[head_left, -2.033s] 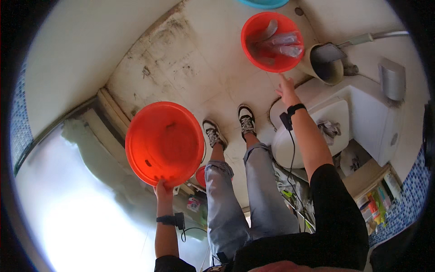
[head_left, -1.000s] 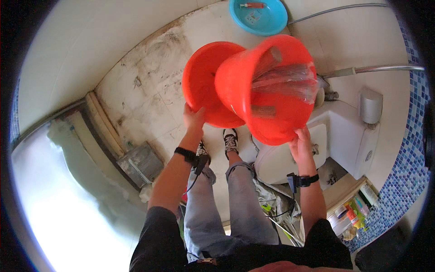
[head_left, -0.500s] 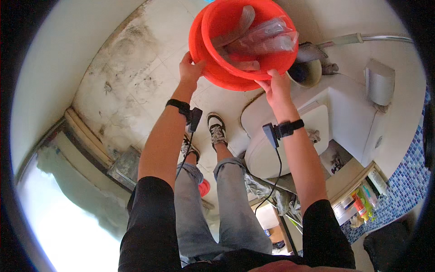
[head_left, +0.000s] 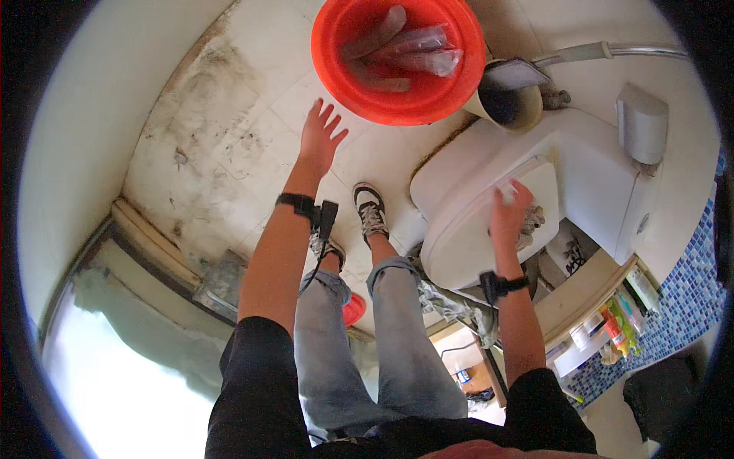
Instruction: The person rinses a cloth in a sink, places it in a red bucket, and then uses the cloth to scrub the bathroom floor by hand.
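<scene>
The red basins (head_left: 424,99) sit at the top of my view, apparently stacked, with several clear plastic-wrapped pieces (head_left: 428,61) and dull elongated pieces inside. Just below them, my left hand (head_left: 321,134) is open in the air, fingers spread and holding nothing. Lower right, my right hand (head_left: 511,205) is over the white toilet lid (head_left: 466,229), beside a crumpled grey cloth (head_left: 532,223); its fingers are bent and blurred, and I cannot tell whether they grip anything.
A cream bin (head_left: 527,111) with a dark inside stands right of the basins, near a metal rail (head_left: 642,51) and a silver holder (head_left: 642,122). Toiletries (head_left: 619,329) line a ledge at lower right. A smaller red container (head_left: 353,310) is behind my legs. My shoes (head_left: 371,214) are on the stained tiles.
I have nested the red basins and let them go. My left hand has opened and moved down; my right hand has dropped down and right to the toilet lid.
</scene>
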`<move>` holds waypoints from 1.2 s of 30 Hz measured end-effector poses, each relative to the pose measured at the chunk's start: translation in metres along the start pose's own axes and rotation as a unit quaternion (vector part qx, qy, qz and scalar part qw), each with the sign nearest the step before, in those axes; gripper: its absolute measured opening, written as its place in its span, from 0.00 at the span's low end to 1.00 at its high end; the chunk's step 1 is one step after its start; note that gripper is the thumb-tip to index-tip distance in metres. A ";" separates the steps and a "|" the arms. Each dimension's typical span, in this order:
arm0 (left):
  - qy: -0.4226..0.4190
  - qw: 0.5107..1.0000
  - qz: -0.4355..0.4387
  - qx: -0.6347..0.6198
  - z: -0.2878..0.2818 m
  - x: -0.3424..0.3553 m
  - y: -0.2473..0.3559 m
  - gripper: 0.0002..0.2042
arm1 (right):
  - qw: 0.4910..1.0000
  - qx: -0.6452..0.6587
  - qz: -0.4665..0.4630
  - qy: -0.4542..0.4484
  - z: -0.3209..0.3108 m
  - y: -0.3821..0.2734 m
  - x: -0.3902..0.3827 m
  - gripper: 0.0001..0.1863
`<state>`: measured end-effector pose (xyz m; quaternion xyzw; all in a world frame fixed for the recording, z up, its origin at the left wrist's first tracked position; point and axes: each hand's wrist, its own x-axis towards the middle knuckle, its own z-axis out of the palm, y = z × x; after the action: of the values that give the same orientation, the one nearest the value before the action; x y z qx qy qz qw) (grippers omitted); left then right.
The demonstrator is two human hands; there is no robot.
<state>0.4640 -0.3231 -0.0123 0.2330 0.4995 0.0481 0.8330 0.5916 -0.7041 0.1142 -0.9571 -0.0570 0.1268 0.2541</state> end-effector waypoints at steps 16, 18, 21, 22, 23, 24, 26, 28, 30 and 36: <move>-0.084 0.836 -0.063 0.538 -0.257 -0.280 -0.002 0.10 | 0.969 0.012 0.086 -0.233 -0.077 0.028 -0.052 0.33; -0.148 0.770 -0.162 0.599 -0.249 -0.343 -0.007 0.11 | 0.934 0.077 0.067 -0.344 -0.083 -0.020 -0.056 0.32; -0.215 0.788 -0.135 0.561 -0.219 -0.429 -0.018 0.13 | 0.905 0.112 -0.021 -0.410 -0.094 -0.096 -0.064 0.30; -0.252 0.748 -0.086 0.608 -0.209 -0.453 -0.023 0.14 | 0.897 0.082 0.027 -0.434 -0.097 -0.119 -0.066 0.30; -0.282 0.716 -0.021 0.638 -0.200 -0.469 -0.027 0.15 | 0.891 0.086 0.018 -0.446 -0.102 -0.138 -0.066 0.30; -0.279 0.716 -0.003 0.640 -0.197 -0.478 -0.026 0.15 | 0.904 0.093 -0.042 -0.415 -0.100 -0.155 -0.069 0.29; -0.220 0.681 -0.007 0.699 -0.193 -0.491 -0.022 0.15 | 0.900 0.101 -0.050 -0.422 -0.104 -0.180 -0.067 0.29; -0.228 0.687 -0.018 0.690 -0.192 -0.508 -0.010 0.14 | 0.903 0.095 -0.073 -0.412 -0.107 -0.196 -0.066 0.27; -0.237 0.699 -0.016 0.675 -0.189 -0.527 0.006 0.13 | 0.905 0.090 -0.083 -0.407 -0.108 -0.208 -0.062 0.27; -0.480 0.683 -0.139 0.533 -0.165 -0.600 0.036 0.11 | 0.919 0.076 -0.120 -0.367 -0.102 -0.232 -0.054 0.30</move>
<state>0.0308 -0.4224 0.4242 0.5564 0.0000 -0.4609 0.6914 0.5569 -0.5607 0.3275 -0.8073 -0.2509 0.4418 0.3002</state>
